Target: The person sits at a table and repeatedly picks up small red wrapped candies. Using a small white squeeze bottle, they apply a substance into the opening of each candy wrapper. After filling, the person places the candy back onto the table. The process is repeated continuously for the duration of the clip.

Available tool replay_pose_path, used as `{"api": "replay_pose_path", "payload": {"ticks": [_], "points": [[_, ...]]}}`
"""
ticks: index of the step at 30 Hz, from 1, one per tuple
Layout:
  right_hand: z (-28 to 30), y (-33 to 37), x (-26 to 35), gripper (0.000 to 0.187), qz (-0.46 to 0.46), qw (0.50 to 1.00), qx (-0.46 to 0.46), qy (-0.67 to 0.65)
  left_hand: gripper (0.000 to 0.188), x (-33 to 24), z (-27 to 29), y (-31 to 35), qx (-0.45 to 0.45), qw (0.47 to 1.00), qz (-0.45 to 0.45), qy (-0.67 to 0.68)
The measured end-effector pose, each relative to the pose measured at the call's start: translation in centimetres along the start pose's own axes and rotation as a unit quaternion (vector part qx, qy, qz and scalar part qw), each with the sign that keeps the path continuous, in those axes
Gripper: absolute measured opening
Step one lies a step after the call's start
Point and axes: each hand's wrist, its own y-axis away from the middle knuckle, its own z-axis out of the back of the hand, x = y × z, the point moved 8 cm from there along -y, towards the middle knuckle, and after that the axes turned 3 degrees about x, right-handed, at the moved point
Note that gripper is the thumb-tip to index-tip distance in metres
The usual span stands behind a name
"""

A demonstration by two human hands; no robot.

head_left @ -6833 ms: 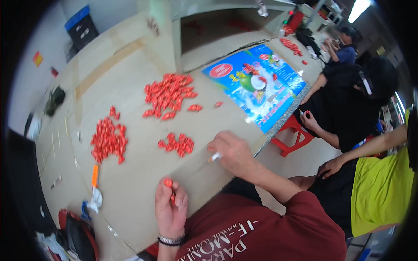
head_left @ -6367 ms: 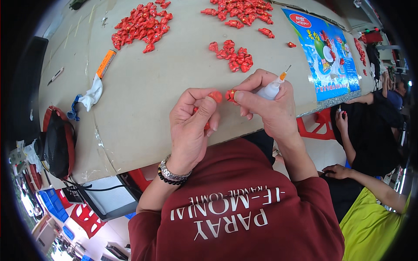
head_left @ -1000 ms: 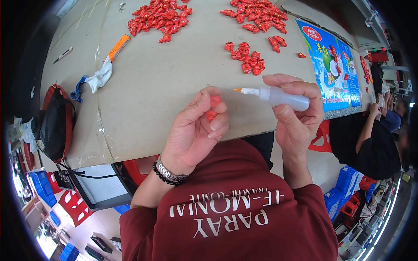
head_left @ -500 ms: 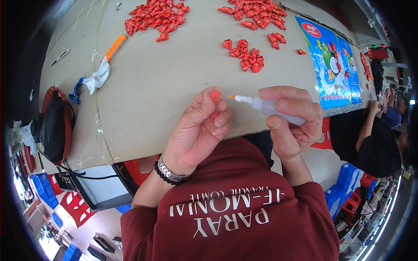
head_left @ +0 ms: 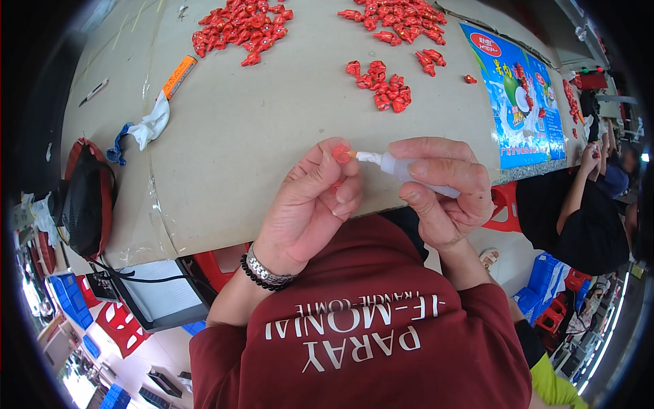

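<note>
My left hand (head_left: 300, 211) pinches a small round red plastic piece (head_left: 341, 154) between thumb and forefinger. A second bit of red (head_left: 336, 185) shows among its curled fingers, mostly hidden. My right hand (head_left: 453, 191) is wrapped round a translucent squeeze bottle (head_left: 400, 168), held nearly level. White wrapping covers the bottle's neck, and its orange tip (head_left: 353, 155) meets the red piece or lies right against it. Both hands are above the table's near edge. Beyond them lies a small cluster of red plastic parts (head_left: 381, 85).
Two larger heaps of red parts, one left (head_left: 242, 31) and one right (head_left: 402, 20), lie farther back. An orange tube (head_left: 179, 76), white cloth (head_left: 151, 124), pen (head_left: 94, 92) and dark bag (head_left: 88, 198) are leftward. At right are a blue printed sheet (head_left: 511, 102) and a co-worker (head_left: 579, 218).
My right hand has moved left with the squeeze bottle, bringing its tip from a short gap up to the red piece. My left hand has barely moved. Bright yellow-green clothing now shows at lower right.
</note>
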Motion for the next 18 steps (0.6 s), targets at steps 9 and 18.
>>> {"api": "replay_pose_path", "payload": {"ticks": [9,18], "points": [[0.2,0.1,0.1,0.021,-0.002,1.000,-0.002,0.001,0.020,-0.4,0.1,-0.1,0.017,0.999,-0.025,-0.022],[0.4,0.0,0.3,0.022,0.017,1.000,0.012,0.009,0.017,-2.1,0.0,0.3,-0.016,0.983,-0.110,-0.143]]}}
